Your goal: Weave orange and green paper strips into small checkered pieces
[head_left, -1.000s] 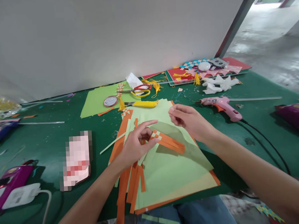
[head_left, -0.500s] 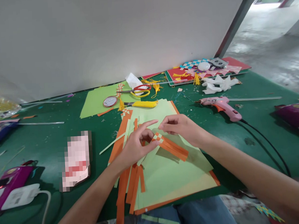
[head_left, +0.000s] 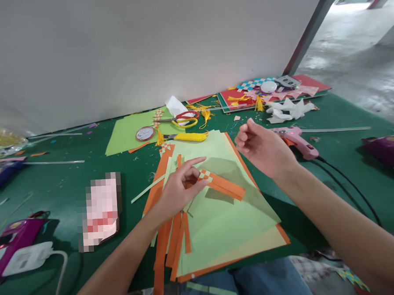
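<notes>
Table: one, green, under all my paper and tools [head_left: 57, 185].
Pale green sheets: more than one, overlapping (how many, I couldn't tell), lying in front of me [head_left: 234, 233].
Right hand: one, raised beyond the sheets' right edge, its grip loose and half open, fingers curled inward [head_left: 266, 150].
Left hand: one, above the sheets' left side, thumb and fingers pinched narrow on the woven piece [head_left: 177, 190].
Pink glue gun: one, partly hidden behind my right hand [head_left: 302, 144].
Scissors: one pair, one red handle loop and one yellow [head_left: 188, 119].
Yellow cutter: one, just nearer me than the scissors [head_left: 191, 137].
Woven piece: one, checkered at my fingertips, its orange tail slanting right over the sheets [head_left: 227, 187].
Round disc: one, left of the cutter [head_left: 145, 133].
</notes>
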Available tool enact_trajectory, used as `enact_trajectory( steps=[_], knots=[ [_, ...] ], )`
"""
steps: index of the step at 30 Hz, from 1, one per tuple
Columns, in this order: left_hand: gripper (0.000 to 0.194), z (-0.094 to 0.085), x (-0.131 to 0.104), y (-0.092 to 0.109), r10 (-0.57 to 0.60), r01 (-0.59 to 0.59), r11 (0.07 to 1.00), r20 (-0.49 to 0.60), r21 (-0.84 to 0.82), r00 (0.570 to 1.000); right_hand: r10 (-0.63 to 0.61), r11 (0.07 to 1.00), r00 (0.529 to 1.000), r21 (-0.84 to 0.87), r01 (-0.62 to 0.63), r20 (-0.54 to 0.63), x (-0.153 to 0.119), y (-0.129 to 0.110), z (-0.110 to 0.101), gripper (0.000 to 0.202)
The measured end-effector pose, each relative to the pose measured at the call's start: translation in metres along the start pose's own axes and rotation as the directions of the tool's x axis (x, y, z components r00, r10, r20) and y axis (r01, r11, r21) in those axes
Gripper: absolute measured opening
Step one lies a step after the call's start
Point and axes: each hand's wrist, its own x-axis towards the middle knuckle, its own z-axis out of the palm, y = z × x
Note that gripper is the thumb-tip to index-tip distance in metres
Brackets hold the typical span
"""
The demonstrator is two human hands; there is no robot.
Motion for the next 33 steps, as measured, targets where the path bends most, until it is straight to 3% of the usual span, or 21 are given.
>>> enact_trajectory(
  steps=[2, 5, 7, 9, 13, 17, 23, 33],
  knots=[
    [0.039, 0.0, 0.0, 0.001, -0.001, 0.001, 1.0, -0.021, 0.007, 1.0, -0.017, 0.99, 0.999, -0.139, 0.021, 0.03, -0.001, 0.0, 0.0, 0.038],
    [0.035, -0.001, 0.0, 0.002, -0.012, 0.012, 1.0, -0.049, -0.001, 0.999, 0.015, 0.895, 0.974, -0.437, 0.088, 0.228, -0.005, 0.006, 0.005, 0.042],
    [0.034, -0.002, 0.001, 0.002, -0.017, 0.016, 1.0, -0.077, -0.019, 0.997, 0.118, 0.798, 0.926, -0.59, 0.126, 0.358, -0.01, 0.011, 0.01, 0.031],
    [0.032, -0.003, 0.001, 0.002, -0.01, 0.006, 0.999, -0.118, -0.036, 0.993, 0.226, 0.722, 0.884, -0.68, 0.13, 0.409, -0.014, 0.016, 0.013, 0.027],
    [0.032, -0.006, 0.003, -0.001, 0.01, -0.027, 0.997, -0.223, -0.071, 0.975, 0.31, 0.639, 0.868, -0.761, 0.112, 0.389, -0.016, 0.018, 0.014, 0.034],
    [0.028, -0.007, 0.004, -0.005, 0.041, -0.076, 0.993, -0.344, -0.089, 0.938, 0.327, 0.668, 0.861, -0.74, 0.081, 0.39, -0.014, 0.013, 0.01, 0.031],
    [0.028, -0.008, 0.006, -0.006, 0.061, -0.134, 0.982, -0.456, -0.13, 0.888, 0.32, 0.692, 0.887, -0.721, 0.02, 0.332, -0.011, 0.013, 0.008, 0.032],
    [0.027, -0.008, 0.007, -0.007, 0.046, -0.144, 0.975, -0.485, -0.166, 0.873, 0.123, 0.513, 0.97, -0.85, 0.118, 0.209, -0.006, 0.018, 0.003, 0.022]
  ],
)
